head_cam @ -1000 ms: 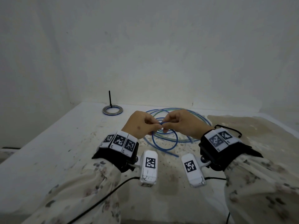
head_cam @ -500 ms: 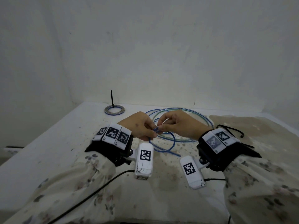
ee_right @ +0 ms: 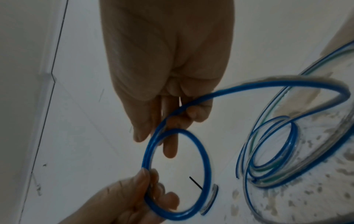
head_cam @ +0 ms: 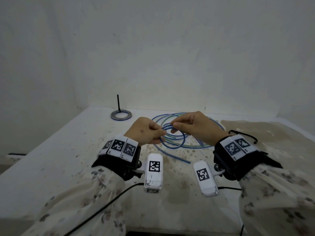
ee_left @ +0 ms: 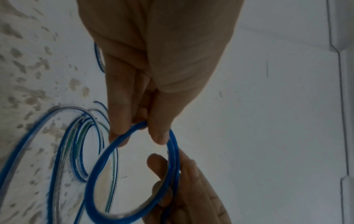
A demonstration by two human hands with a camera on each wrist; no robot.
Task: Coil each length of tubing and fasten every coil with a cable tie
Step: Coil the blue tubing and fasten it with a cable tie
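A small coil of blue tubing [head_cam: 176,139] hangs above the table between my hands, showing about two turns. My left hand [head_cam: 161,133] pinches its left side between thumb and fingers [ee_left: 159,136]. My right hand [head_cam: 173,126] pinches the top right of the coil, with the tube running across its fingers [ee_right: 170,145]. The rest of the blue tubing trails down to loose blue and green loops [head_cam: 201,143] on the table [head_cam: 51,159], and its free end [head_cam: 187,162] lies near me. In the wrist views the blue coil [ee_left: 99,166] [ee_right: 205,159] is in motion blur.
A tied coil [head_cam: 121,115] with an upright black cable tie tail [head_cam: 118,103] lies at the back left. Loose black cable ties [head_cam: 245,134] lie by my right wrist. Walls close the table's back and left. The right half of the tabletop is stained brown.
My hands have drawn a little apart. The held blue loop has gained a second turn, and more of the tubing has come up off the table.
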